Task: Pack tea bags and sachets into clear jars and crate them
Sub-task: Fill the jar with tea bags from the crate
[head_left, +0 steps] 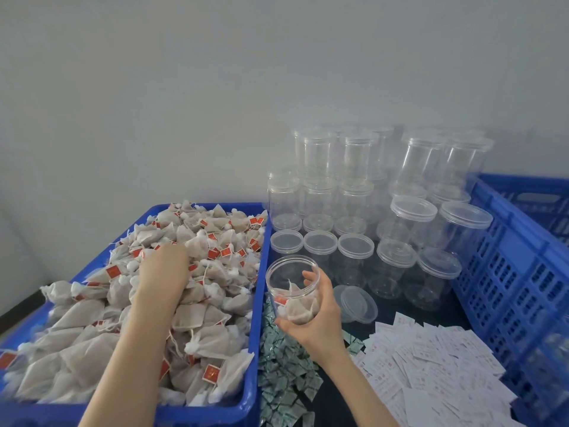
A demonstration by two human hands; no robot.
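My right hand (314, 315) grips an open clear jar (291, 282), tilted toward the left, with a couple of tea bags inside. My left hand (164, 266) reaches into the pile of tea bags (197, 306) that fills a blue tray (254, 303) on the left; its fingers are sunk among the bags and hidden. The tea bags are beige mesh pouches with red tags. Small green-and-white sachets (283, 365) lie in a heap between the tray and my right arm.
Stacked empty clear jars (354, 195) with lids stand at the back right. A loose lid (357, 303) lies beside the held jar. White paper slips (431, 359) cover the table at the right. A blue slatted crate (517, 266) stands at the far right.
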